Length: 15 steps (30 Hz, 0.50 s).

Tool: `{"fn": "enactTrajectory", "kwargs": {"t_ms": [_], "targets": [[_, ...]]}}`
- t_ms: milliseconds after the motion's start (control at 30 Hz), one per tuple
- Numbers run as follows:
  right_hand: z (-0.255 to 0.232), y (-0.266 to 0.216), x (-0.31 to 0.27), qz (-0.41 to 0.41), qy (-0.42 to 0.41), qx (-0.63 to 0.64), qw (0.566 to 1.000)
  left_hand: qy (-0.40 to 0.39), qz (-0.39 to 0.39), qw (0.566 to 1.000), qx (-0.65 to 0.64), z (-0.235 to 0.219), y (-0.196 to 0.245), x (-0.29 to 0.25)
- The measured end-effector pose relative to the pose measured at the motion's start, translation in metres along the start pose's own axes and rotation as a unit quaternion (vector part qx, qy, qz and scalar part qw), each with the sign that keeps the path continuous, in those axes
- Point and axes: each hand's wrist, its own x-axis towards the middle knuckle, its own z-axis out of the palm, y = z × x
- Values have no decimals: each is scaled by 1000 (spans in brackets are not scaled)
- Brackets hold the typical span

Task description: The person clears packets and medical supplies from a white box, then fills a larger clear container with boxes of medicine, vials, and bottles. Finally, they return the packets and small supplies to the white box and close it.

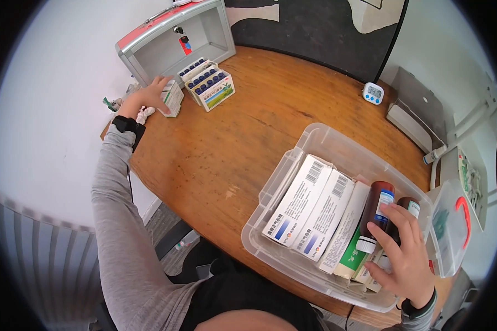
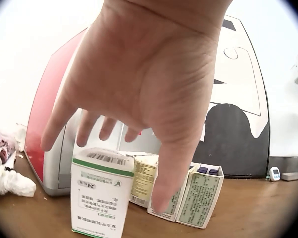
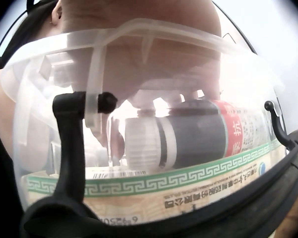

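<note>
My left hand (image 1: 149,95), fingers spread, is at a small white medicine box (image 1: 173,100) with a green stripe, standing on the table. The left wrist view has the fingers above and behind the box (image 2: 102,193), with the thumb to its right. Beside it stand opened cartons of dark-capped vials (image 1: 210,85). My right hand (image 1: 406,256) reaches into a clear plastic tub (image 1: 326,132), its fingers loosely bent over a brown bottle (image 1: 376,207) with a white cap. A second dark bottle (image 1: 408,205) lies partly under the fingers. The right wrist view shows a bottle (image 3: 193,134) through the tub wall.
White medicine boxes (image 1: 299,198) fill the tub's left part. A clear lid with a red handle (image 1: 463,220) leans at its right. Behind my left hand stands a red and silver case (image 1: 215,33). A white timer (image 1: 373,94) and a grey box (image 1: 417,105) are at the back right.
</note>
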Motion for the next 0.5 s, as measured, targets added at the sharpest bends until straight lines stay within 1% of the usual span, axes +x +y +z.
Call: {"fn": "enactTrajectory", "kwargs": {"t_ms": [33,100,133,200,233,300,333,400,433,500], "targets": [[0,0,0,0,1,0,1000,-1,0,1000,1,-1,-2,2],[0,-1,0,0,2,-1,1000,-18,43,999,-5,-2,-6,5],[-1,-1,0,1,4,-1,1000,-17,43,999,-5,-2,-10,8],[-1,-2,1,2,5,-3,1000,-42,32,999,-3,0,-16,13],[-1,-2,1,1,5,-6,1000,-42,33,999,-3,0,-13,12],[-1,-2,0,4,4,-9,1000,-1,-38,999,12,-1,-5,12],[-1,-2,0,4,7,-6,1000,-1,-36,999,12,0,0,12],[0,-2,1,4,8,-2,1000,57,-91,993,-52,5,10,8],[0,-3,1,6,8,0,1000,56,-92,993,-52,11,10,11],[-1,-3,1,7,6,0,1000,130,-78,988,-42,24,10,23]]}}
